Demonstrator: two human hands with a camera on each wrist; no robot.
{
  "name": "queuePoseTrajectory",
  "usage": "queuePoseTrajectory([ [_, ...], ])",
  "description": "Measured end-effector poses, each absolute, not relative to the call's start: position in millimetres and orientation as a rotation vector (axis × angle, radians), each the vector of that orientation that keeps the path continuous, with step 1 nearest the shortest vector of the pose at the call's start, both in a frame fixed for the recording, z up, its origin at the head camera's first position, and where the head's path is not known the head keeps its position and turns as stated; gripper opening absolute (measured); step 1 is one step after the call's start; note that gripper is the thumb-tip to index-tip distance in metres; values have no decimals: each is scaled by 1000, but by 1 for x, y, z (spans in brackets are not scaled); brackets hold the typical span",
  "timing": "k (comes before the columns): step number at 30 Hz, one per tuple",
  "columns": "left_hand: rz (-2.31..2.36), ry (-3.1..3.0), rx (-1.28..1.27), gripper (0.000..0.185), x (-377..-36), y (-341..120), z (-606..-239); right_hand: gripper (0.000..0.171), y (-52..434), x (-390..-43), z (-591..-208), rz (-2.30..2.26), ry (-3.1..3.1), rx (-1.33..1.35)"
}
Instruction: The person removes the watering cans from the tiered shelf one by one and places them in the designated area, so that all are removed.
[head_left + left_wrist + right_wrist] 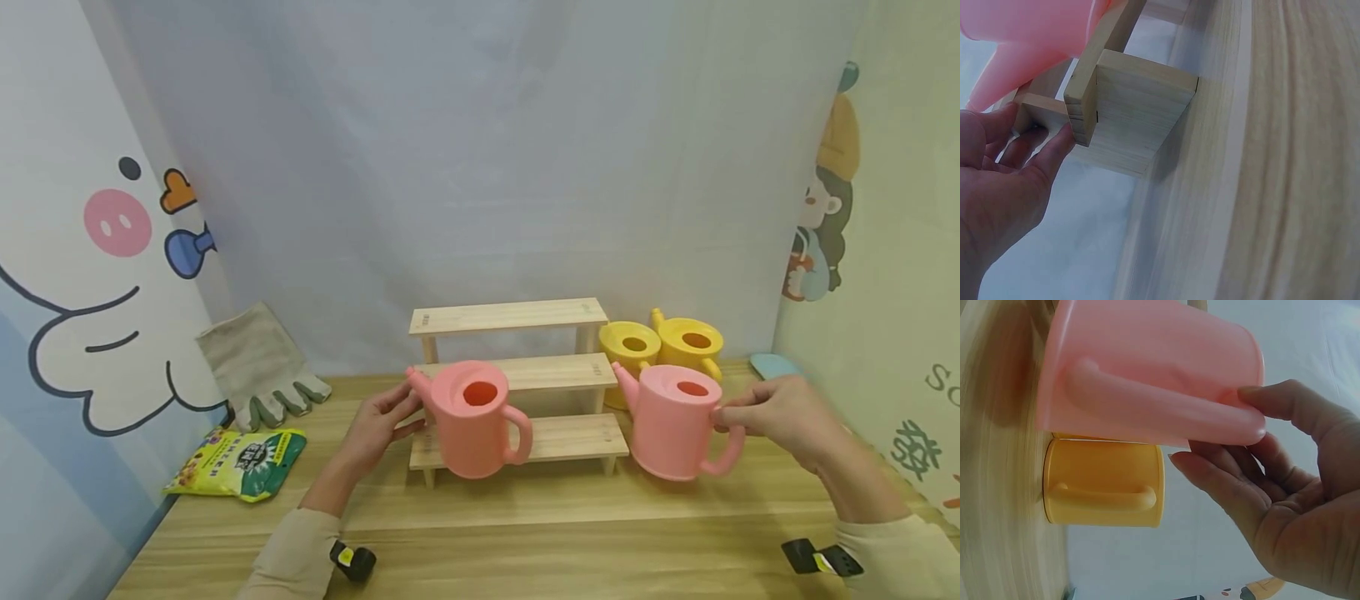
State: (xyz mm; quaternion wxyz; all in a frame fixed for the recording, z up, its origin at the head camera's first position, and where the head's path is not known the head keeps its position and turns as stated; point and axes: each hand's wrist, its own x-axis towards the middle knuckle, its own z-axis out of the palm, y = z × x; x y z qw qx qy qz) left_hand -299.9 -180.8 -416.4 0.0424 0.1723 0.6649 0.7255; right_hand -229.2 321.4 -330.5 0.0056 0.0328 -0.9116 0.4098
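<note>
My right hand [787, 417] pinches the upper part of the handle of a pink watering can [1147, 369], thumb on one side and fingers on the other. That can is upright, spout to the left, beside the right end of a three-step wooden stand [517, 437]. A second pink watering can [472, 429] is upright at the stand's lowest step, its handle facing right. My left hand [1016, 169] grips the left end of the stand, close beneath this can's spout. Whether those fingers also touch the spout is unclear.
Two yellow watering cans [690, 337] stand behind the right pink one. Left of the stand lie a grey-green work glove [255, 362] and a yellow-green packet [236, 462]. A pale blue flat thing [776, 367] lies at the back right. Fabric walls [487, 167] enclose the table.
</note>
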Motion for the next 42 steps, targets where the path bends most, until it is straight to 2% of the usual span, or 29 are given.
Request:
queuePoseTrajectory([
  [19, 2220, 2060, 537, 44, -298, -180, -414, 25, 318, -230, -341, 1287, -2954, 110],
  [42, 2199, 2064, 564, 44, -297, -181, -414, 28, 305, -228, -341, 1096, -3008, 97],
])
